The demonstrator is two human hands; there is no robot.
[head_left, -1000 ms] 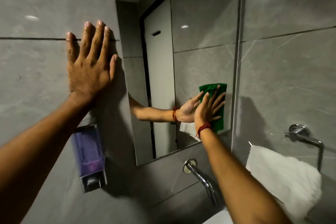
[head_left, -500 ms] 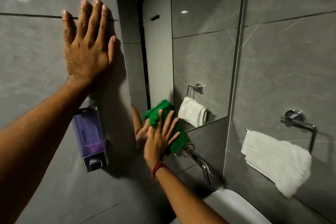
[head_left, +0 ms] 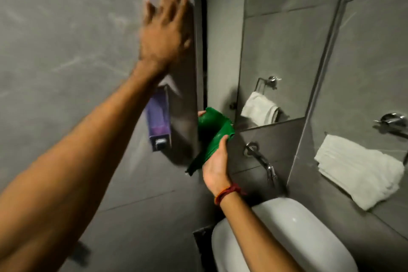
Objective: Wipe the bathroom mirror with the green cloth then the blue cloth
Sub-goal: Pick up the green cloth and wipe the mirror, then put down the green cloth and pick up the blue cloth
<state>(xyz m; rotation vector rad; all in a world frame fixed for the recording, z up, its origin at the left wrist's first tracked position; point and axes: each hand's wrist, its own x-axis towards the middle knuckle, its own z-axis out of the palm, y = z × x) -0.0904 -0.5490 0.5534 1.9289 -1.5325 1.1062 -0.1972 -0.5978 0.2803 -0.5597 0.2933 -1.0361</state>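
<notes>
The mirror hangs on the grey tiled wall, showing a door and a towel in reflection. My right hand holds the green cloth at the mirror's lower left corner, palm turned up, the cloth drooping below the glass edge. My left hand is spread with fingers apart on the wall tile just left of the mirror, blurred. No blue cloth is in view.
A purple soap dispenser is fixed to the wall under my left hand. A chrome tap juts out over the white basin. A white towel hangs from a chrome holder on the right wall.
My right hand swept the green cloth from the mirror's lower right across to its lower left corner and turned palm up. The view tilted down and right; my left hand stays on the wall.
</notes>
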